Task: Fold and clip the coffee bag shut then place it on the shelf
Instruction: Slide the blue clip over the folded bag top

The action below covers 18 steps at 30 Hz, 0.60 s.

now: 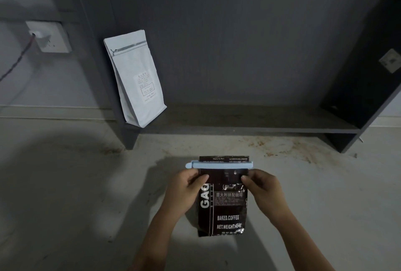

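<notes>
A dark brown coffee bag (pixel 225 210) with white lettering is held upright above the pale floor. A light blue clip (pixel 219 164) runs across its folded top, with a strip of the fold sticking up behind it. My left hand (pixel 186 188) pinches the bag's upper left edge just under the clip. My right hand (pixel 260 186) pinches the upper right edge the same way. The dark grey shelf (pixel 249 121) lies low, straight beyond the bag.
A white coffee bag (pixel 136 80) leans at the shelf's left end against its side panel. The shelf's dark right wall (pixel 368 88) rises at the right. A wall socket (pixel 50 36) with a plugged cable sits at the far left. The floor (pixel 86 184) has brown stains.
</notes>
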### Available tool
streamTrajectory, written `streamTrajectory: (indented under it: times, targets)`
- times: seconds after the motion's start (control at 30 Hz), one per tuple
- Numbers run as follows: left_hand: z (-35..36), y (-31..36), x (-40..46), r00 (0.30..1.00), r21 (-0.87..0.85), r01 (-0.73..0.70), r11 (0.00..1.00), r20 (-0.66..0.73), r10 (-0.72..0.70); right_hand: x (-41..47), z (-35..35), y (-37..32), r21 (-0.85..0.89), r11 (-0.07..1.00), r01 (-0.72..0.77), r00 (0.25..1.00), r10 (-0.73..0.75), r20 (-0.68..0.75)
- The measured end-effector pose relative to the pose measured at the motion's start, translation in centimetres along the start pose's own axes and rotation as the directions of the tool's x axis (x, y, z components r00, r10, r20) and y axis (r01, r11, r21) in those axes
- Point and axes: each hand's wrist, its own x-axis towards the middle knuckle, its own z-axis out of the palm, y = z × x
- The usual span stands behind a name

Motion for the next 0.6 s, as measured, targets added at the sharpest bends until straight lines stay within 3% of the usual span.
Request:
streamTrajectory:
  times: [0.07,0.23,0.37,0.53,0.6]
  targets:
    - [0.2,0.3,-0.2,0.994,0.154,-0.020,0.988,-0.100,0.036,-0.3,0.1,-0.2,-0.037,0.998,0.056,0.997,-0.058,-0.053]
    - [-0.3,1.0,-0.1,0.946,0.222,-0.076,0.972,-0.293,0.141,-0.3,0.9,-0.8,-0.079,0.975,0.210,0.967,-0.219,-0.130]
    - [-0.1,0.6,0.0,0.955,0.215,-0.017,0.976,-0.286,0.080,0.5,1.9,-0.5,-0.119,0.984,0.135,0.986,-0.145,-0.081]
    - [0.1,-0.4,0.0,0.891,0.273,-0.126,0.954,-0.391,0.230,0.3,2.3,-0.1,-0.118,0.968,0.220,0.960,-0.237,-0.150]
    - [0.7,-1.0,-0.1,0.881,0.221,-0.097,0.970,-0.436,0.187,0.4,2.8,0.1,-0.109,0.976,0.189,0.968,-0.204,-0.144]
